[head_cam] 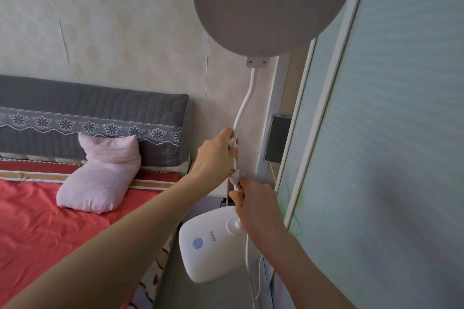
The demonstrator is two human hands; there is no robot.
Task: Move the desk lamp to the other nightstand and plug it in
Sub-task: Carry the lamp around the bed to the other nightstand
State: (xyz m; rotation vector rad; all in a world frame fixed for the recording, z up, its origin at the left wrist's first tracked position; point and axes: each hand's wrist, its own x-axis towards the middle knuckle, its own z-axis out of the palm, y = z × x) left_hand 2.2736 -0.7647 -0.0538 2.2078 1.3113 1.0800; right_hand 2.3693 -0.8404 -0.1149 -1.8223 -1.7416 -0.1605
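The lamp is held upright in the air beside the bed, its neck running vertically and its round head at the top. The neck is gripped by the closed fingers of the left hand. The plug is pinched in the right hand, just above the base.

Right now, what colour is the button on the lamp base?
Light blue button, head view.
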